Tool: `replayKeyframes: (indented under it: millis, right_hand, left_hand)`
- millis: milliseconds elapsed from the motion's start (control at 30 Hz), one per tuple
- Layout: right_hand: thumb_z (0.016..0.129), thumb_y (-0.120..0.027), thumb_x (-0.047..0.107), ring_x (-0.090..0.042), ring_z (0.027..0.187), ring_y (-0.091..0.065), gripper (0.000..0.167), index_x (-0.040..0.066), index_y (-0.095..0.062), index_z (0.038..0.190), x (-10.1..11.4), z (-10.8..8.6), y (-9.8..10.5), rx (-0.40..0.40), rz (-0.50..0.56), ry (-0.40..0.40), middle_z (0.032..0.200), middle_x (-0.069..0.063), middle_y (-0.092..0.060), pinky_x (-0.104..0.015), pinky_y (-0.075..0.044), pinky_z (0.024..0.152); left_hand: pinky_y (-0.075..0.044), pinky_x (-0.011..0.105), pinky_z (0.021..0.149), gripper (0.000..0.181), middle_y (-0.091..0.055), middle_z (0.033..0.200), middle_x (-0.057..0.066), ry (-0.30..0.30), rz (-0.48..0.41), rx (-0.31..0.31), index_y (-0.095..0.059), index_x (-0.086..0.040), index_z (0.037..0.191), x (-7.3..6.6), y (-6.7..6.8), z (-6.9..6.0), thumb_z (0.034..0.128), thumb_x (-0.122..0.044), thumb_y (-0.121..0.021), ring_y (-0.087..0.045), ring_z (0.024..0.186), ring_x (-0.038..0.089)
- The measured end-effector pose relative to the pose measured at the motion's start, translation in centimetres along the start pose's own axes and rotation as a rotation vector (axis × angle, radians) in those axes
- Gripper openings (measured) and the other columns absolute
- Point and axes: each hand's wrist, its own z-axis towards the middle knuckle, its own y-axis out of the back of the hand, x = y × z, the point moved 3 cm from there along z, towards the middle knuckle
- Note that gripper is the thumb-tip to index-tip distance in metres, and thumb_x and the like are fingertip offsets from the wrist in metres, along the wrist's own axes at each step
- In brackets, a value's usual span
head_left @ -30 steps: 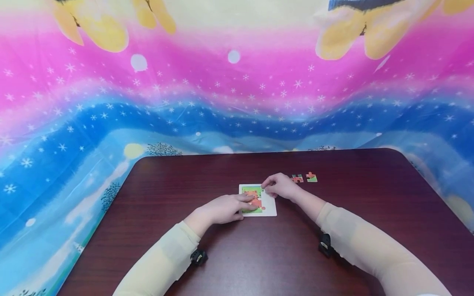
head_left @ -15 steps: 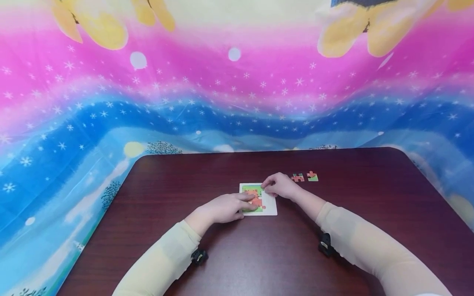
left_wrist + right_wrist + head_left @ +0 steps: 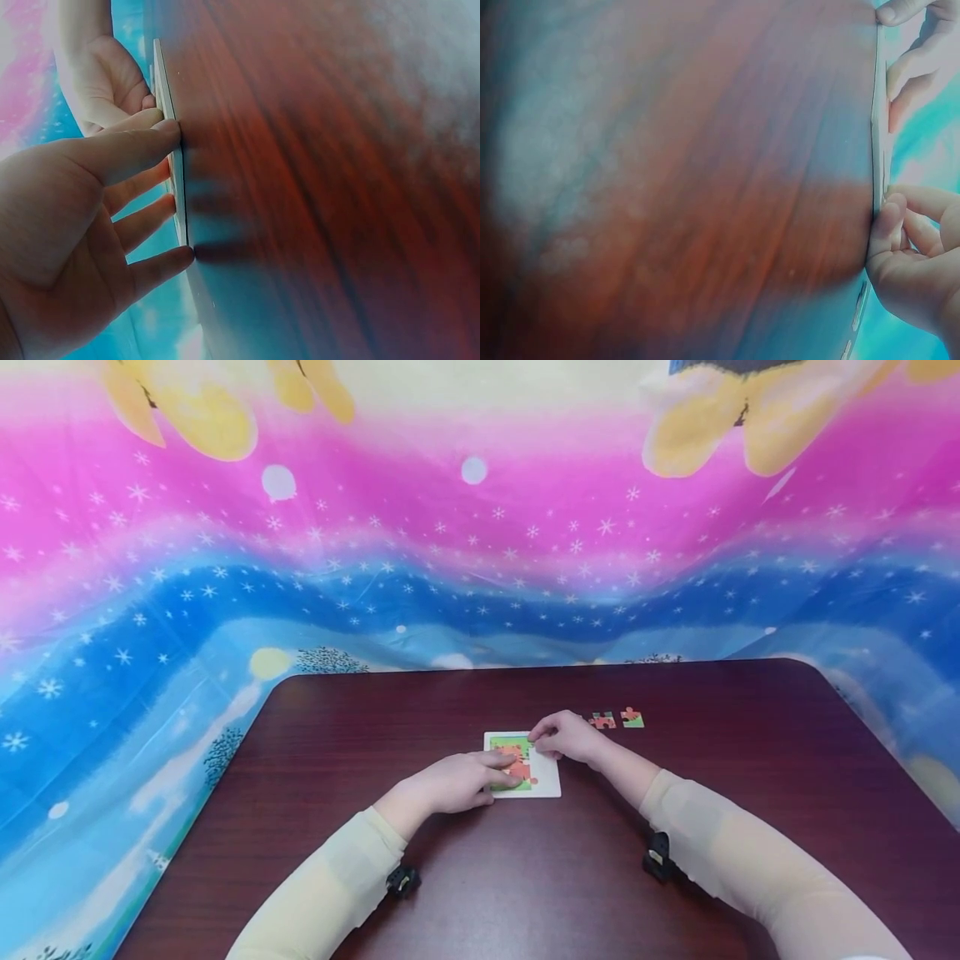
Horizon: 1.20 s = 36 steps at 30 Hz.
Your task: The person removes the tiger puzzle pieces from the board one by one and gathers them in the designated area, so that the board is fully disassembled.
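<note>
Head view: white puzzle board (image 3: 550,782) flat on table (image 3: 480,893), orange-and-green picture (image 3: 501,742) filling only its left part; left hand (image 3: 450,783) laid across it, fingers extended; right hand (image 3: 573,739) at upper right corner, fingers bent, cannot tell whether gripping anything; loose pieces (image 3: 632,719) just past it. Left wrist view adds the board's thin edge, left digits along it. Right wrist view: right fingertips close together at that edge. Surface dark red-brown, grained, glossy. Behind: pink-and-blue snowflake backdrop (image 3: 480,543).
</note>
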Motion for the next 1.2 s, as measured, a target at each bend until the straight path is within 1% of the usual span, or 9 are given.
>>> replayKeyframes:
  millis: [233, 433, 633, 967, 1200]
  right_hand:
    - [0.095, -0.065, 0.004, -0.017, 0.067, -0.055, 0.02, -0.005, -0.072, 0.111, -0.19, 0.06, 0.14, 0.009, 0.029, -0.003, 0.078, -0.005, -0.064, -0.03, -0.048, 0.065]
    - [0.095, -0.062, 0.002, -0.017, 0.068, -0.055, 0.021, -0.008, -0.071, 0.111, -0.32, 0.03, 0.15, 0.019, 0.063, 0.008, 0.078, -0.006, -0.063, -0.031, -0.048, 0.066]
    - [0.095, -0.061, 0.001, -0.017, 0.068, -0.054, 0.02, -0.009, -0.07, 0.111, -0.17, -0.03, 0.22, 0.02, 0.098, 0.002, 0.076, -0.006, -0.061, -0.03, -0.048, 0.066]
    - [0.095, -0.062, 0.0, -0.018, 0.071, -0.056, 0.022, -0.008, -0.07, 0.113, -0.08, 0.0, 0.19, 0.015, 0.108, -0.014, 0.077, -0.006, -0.062, -0.03, -0.05, 0.068]
    - [0.095, -0.064, 0.002, -0.015, 0.07, -0.056, 0.018, -0.008, -0.07, 0.108, -0.16, 0.12, 0.09, -0.012, 0.111, -0.003, 0.079, -0.005, -0.064, -0.028, -0.05, 0.066]
  left_hand:
    - [-0.042, 0.036, 0.111, 0.049, -0.043, 0.159, 0.002, -0.005, -0.008, -0.004, -0.059, -0.025, 0.145, -0.12, 0.06, -0.02, 0.0981, -0.016, -0.068, -0.035, 0.149, 0.019]
    - [-0.041, 0.037, 0.112, 0.049, -0.042, 0.16, 0.002, 0.007, -0.016, 0.004, -0.059, -0.026, 0.146, -0.16, -0.03, 0.01, 0.0988, -0.017, -0.067, -0.034, 0.149, 0.019]
    - [-0.041, 0.035, 0.112, 0.049, -0.043, 0.159, 0.002, 0.009, 0.003, 0.005, -0.059, -0.027, 0.145, -0.13, -0.04, 0.06, 0.0981, -0.017, -0.068, -0.036, 0.149, 0.018]
    - [-0.041, 0.035, 0.111, 0.049, -0.044, 0.158, 0.002, -0.002, 0.006, -0.009, -0.061, -0.027, 0.144, -0.11, -0.02, 0.09, 0.0968, -0.015, -0.069, -0.037, 0.148, 0.018]
    - [-0.04, 0.034, 0.112, 0.05, -0.043, 0.159, 0.001, 0.008, 0.006, -0.004, -0.06, -0.028, 0.145, -0.12, -0.07, 0.11, 0.0971, -0.015, -0.069, -0.037, 0.148, 0.017]
